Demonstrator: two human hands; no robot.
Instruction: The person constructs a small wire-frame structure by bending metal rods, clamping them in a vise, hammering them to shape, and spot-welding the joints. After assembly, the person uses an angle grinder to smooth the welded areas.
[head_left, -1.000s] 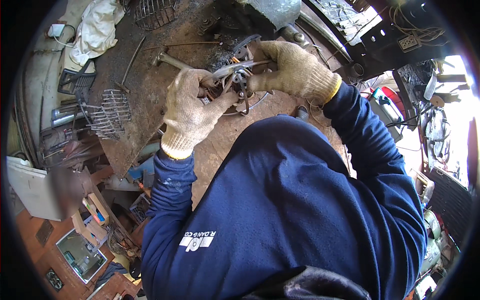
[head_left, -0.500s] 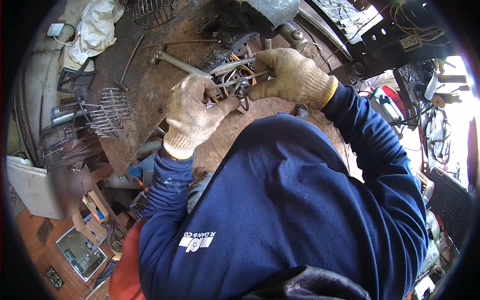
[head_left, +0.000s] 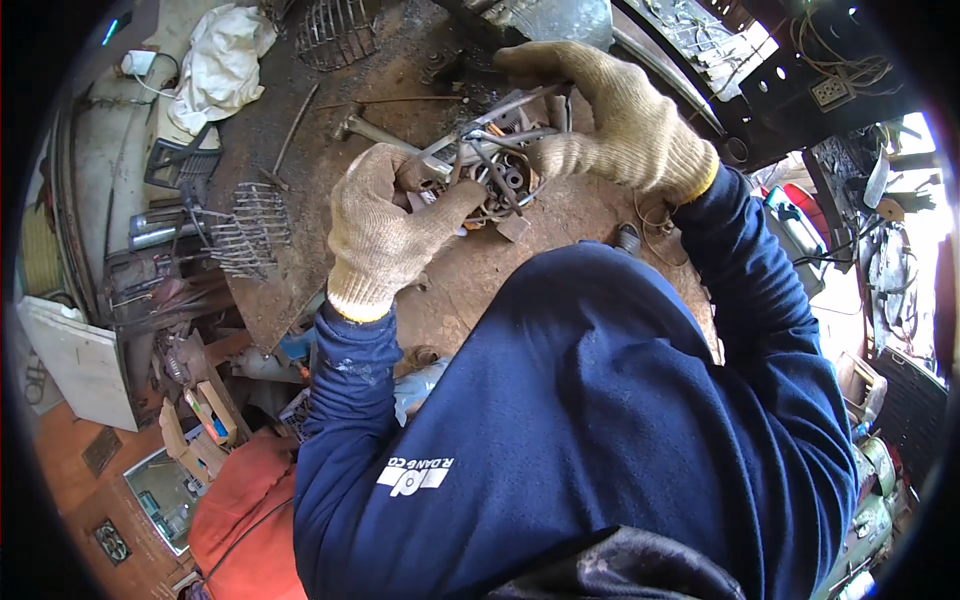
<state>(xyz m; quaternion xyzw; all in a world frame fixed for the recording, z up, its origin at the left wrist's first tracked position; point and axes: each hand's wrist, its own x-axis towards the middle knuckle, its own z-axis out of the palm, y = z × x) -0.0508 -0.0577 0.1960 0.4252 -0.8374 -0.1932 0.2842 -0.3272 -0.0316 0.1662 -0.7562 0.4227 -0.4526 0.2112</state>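
Both my hands wear tan knit gloves with yellow cuffs. A jumble of metal parts point(head_left: 512, 178), with rods, rings and nuts, lies between them on the brown, worn work surface point(head_left: 450, 285). My left hand point(head_left: 385, 230) is curled at the pile's left side, thumb and fingers closing round something, probably a metal piece, mostly hidden by the glove. On the far right of the pile, my right hand point(head_left: 635, 130) has its index finger stretched out and its thumb apart, near some metal bars. A hammer point(head_left: 372, 132) lies just beyond my left hand.
A metal rod grate point(head_left: 255, 230) lies at the left, and another barred basket point(head_left: 338, 35) at the far side. White cloth point(head_left: 222, 65) rests at the back left. A power socket with wires point(head_left: 832, 93) is at the far right. Someone's orange clothing point(head_left: 250, 520) shows at lower left.
Half a second ago both hands pinched a thin rod between them over the pile. My right hand has since opened and moved right and away; my left stays close to the parts.
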